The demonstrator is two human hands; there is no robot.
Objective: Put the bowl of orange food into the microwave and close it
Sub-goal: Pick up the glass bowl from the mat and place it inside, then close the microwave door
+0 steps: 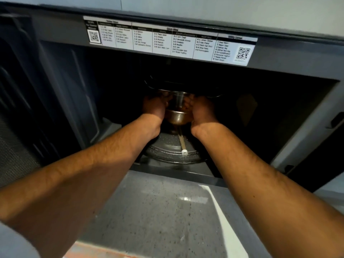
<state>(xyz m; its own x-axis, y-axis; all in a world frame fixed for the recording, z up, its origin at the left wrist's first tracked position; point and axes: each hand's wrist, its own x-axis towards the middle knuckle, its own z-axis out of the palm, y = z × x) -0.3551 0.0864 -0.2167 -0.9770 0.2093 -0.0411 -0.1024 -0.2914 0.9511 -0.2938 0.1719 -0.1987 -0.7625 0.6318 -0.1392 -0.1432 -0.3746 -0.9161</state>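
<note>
Both my arms reach into the open microwave [279, 58], a dark grey box with a white label strip above its opening. Between my hands is a small glass bowl [176, 116] with orange-brown food in it. My left hand [154, 107] grips its left side and my right hand [202, 110] grips its right side. The bowl is over the back part of the round glass turntable [171, 151]; I cannot tell whether it touches the plate. The microwave door [37, 101] stands open at the left.
A grey speckled counter [158, 211] runs in front of the microwave, with a bright patch of light on its right part. The microwave's right frame [305, 138] carries latch slots. The inside is dark, with a rack edge near the top.
</note>
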